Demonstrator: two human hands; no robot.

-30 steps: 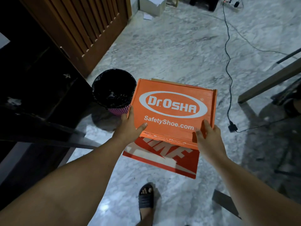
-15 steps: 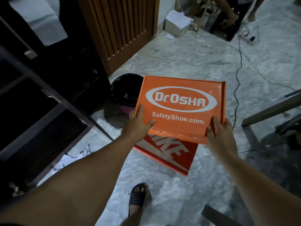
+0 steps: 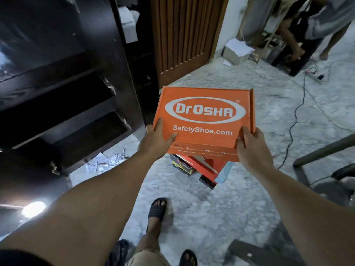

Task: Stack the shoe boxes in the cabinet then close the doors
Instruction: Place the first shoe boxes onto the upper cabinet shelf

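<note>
I hold an orange Dr.Osha shoe box (image 3: pixel 205 120) flat in front of me, lid up. My left hand (image 3: pixel 155 141) grips its near left corner and my right hand (image 3: pixel 251 148) grips its near right corner. Under the lifted box, a pile of other shoe boxes (image 3: pixel 201 167) lies on the marble floor, one red, one dark, one pale blue. The dark cabinet (image 3: pixel 63 104) stands open on the left, its shelves in shadow. A brown slatted cabinet door (image 3: pixel 184 35) hangs open behind the box.
Black cables (image 3: pixel 294 120) and a power strip (image 3: pixel 315 73) run across the floor at right. A person (image 3: pixel 311 25) bends over at the far right. A cardboard box with papers (image 3: pixel 236 52) sits by the wall. Crumpled paper (image 3: pixel 107 160) lies by the cabinet base. My sandalled feet are below.
The orange box has risen off the red box and moved left with both hands on it. My view has lifted and turned toward the cabinet; the bin is hidden now.
</note>
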